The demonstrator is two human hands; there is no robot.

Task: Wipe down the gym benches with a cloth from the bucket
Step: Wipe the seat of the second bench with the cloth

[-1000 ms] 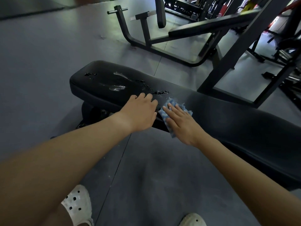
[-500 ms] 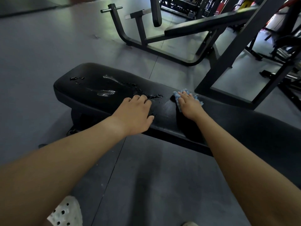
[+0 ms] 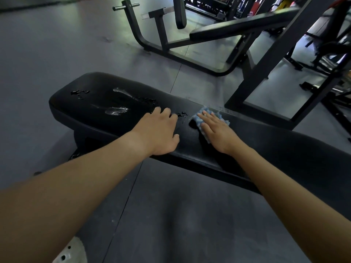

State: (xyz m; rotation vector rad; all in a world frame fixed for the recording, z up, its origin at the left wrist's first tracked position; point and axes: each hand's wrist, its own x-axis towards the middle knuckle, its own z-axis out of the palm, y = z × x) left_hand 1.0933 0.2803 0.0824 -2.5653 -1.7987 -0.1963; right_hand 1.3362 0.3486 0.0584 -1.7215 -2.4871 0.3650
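The cloth [image 3: 198, 121] has slid along the gym bench [image 3: 284, 152] toward its wet drops [image 3: 116, 111], right hand [image 3: 216, 131] pressing it with flat fingers [image 3: 212, 118] (flat, empty left hand [image 3: 159, 133] just props).

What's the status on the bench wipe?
Right hand flat on cloth on bench. Left hand resting on bench. Puddles unwiped at left end. Nothing blocking.

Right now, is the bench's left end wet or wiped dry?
Wet: puddles glisten on the bench left of the left hand; the right hand presses the cloth farther right.
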